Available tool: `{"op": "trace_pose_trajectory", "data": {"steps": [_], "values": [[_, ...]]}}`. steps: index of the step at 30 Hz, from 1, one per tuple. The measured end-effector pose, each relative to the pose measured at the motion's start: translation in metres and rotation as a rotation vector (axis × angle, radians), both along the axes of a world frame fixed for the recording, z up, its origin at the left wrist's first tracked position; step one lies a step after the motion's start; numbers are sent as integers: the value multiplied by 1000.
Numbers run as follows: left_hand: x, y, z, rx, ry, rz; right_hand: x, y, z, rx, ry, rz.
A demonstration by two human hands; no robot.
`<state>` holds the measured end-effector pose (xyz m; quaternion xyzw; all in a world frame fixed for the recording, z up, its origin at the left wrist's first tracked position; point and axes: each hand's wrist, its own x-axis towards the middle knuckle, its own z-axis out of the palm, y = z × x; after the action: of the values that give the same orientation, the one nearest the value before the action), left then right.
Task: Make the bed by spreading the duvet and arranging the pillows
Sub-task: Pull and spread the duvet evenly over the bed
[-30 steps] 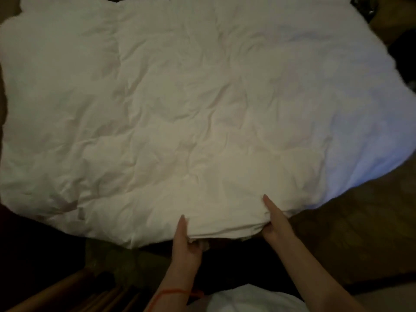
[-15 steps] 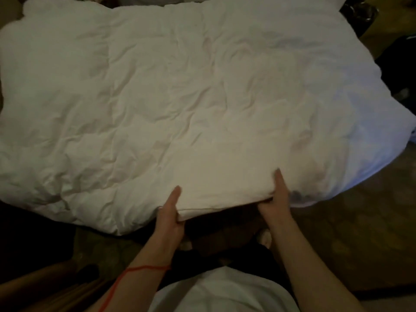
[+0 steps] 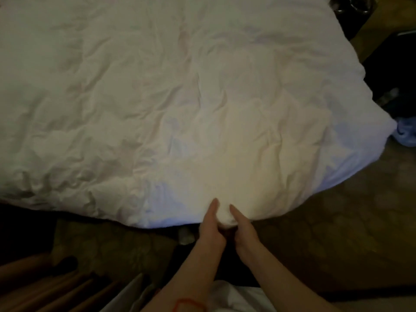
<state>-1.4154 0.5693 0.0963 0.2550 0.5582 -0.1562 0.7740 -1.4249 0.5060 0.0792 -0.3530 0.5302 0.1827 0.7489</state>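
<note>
Spread wide and rumpled across the bed: duvet [image 3: 171,104], white, filling most of the view, long axis running left to right, near edge curving toward the camera and hanging over dark floor [image 3: 337,233]. Right corner pointing out toward a blue cloth [image 3: 406,135] on the floor.

At the near edge, close together: left hand [image 3: 210,230] and right hand [image 3: 244,233], each pinching the duvet's hem, thumb on top, fingers tucked under and hidden. Small bulge of fabric bunched between the two thumbs. Red string [image 3: 188,305] round the left wrist.

Beyond the far right corner, a dark object with shiny rims [image 3: 351,5], too dim to identify. Along the right side, more dark shapes, unclear. Lower left, wooden slats [image 3: 56,291] slanting beside the bed, near the left forearm. Below the arms, a white garment [image 3: 236,298]. Just left of the hands, under the hem, a pale small thing [image 3: 185,235], blurred.
</note>
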Motion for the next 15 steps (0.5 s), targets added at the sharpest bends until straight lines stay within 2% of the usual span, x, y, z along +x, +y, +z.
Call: {"op": "trace_pose_trajectory", "data": {"steps": [3, 5, 7, 11, 13, 15], "values": [[6, 22, 9, 55, -56, 23, 15, -19, 3, 178, -18, -162], [8, 37, 24, 89, -106, 5, 39, -43, 8, 216, -74, -329], [9, 48, 28, 100, -179, 30, 62, -75, 22, 148, -223, -433], [19, 44, 26, 135, -196, 58, 82, -130, 53, 20, -383, -331], [20, 27, 16, 66, -144, 54, 67, -141, 38, -100, -254, -191], [23, -6, 12, 7, -65, 10, 49, -153, 18, -133, -146, -193]]}}
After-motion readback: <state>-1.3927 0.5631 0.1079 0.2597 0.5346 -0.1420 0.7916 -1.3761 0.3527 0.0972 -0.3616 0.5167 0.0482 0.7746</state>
